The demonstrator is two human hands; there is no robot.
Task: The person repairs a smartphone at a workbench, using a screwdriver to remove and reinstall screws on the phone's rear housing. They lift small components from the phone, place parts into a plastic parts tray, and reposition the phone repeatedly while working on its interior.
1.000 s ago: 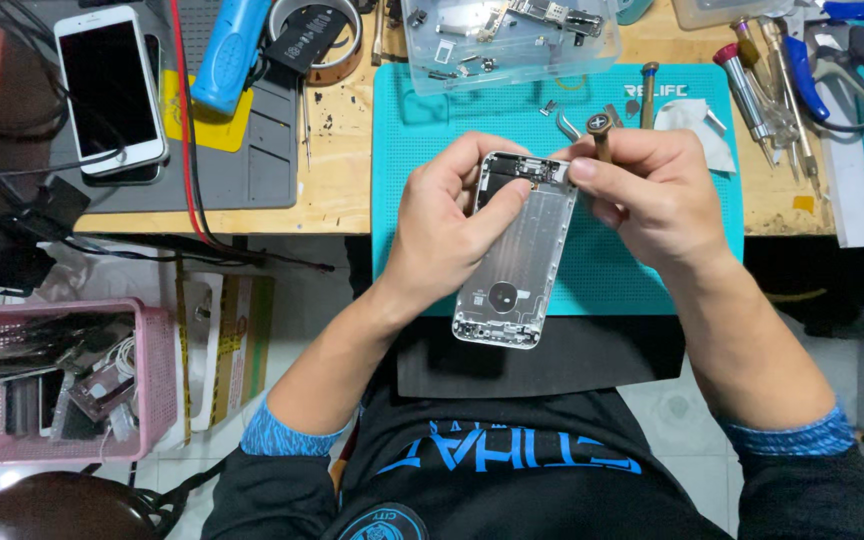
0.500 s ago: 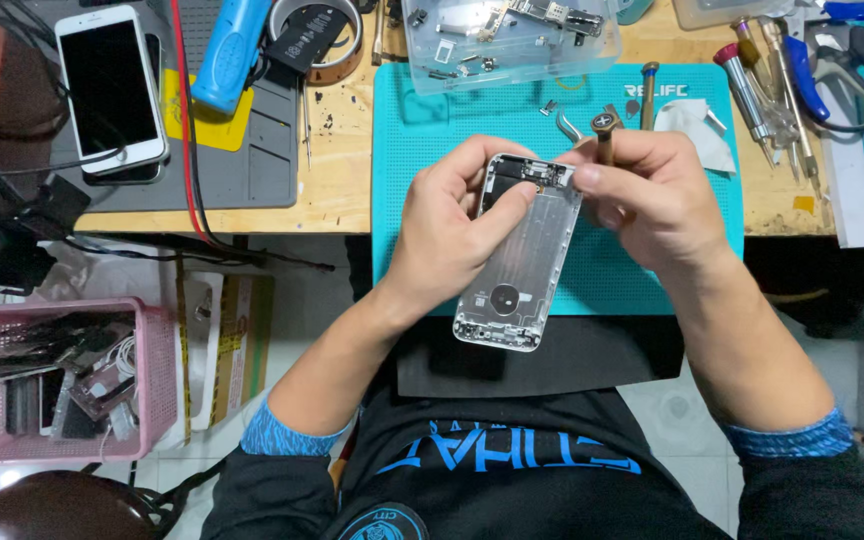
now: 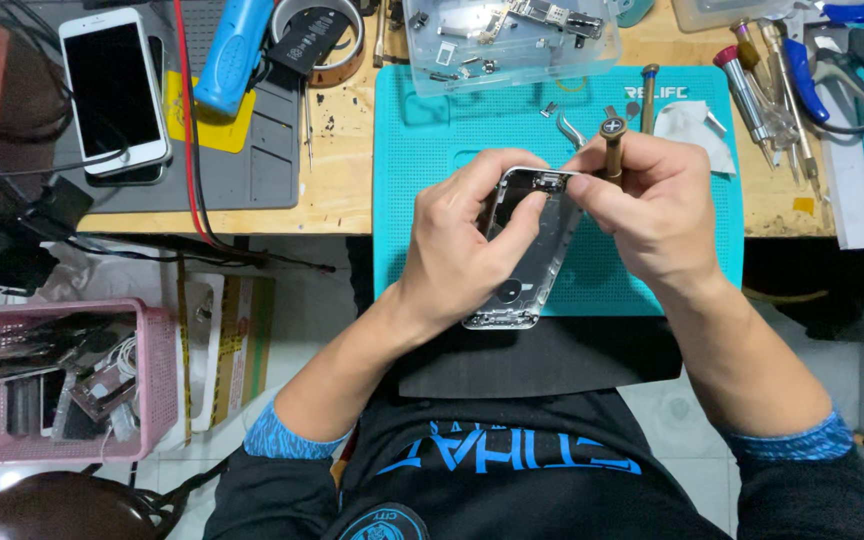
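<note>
Phone housing [image 3: 532,262] between left fingers [image 3: 512,225], screwdriver [image 3: 613,140] apparently at its top

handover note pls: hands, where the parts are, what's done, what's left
Left hand: grips the phone housing, held tilted above the teal mat, thumb on its upper part.
Right hand: holds a screwdriver upright, tip down at the housing's top edge.
Parts: the housing looks largely stripped; removed pieces lie in the clear tray at the mat's far edge. More drivers lie right of the mat. A white phone lies far left.
Done: most internals appear out.
Left: work at the top edge is in hand; whether a screw is seated there is hidden.
</note>
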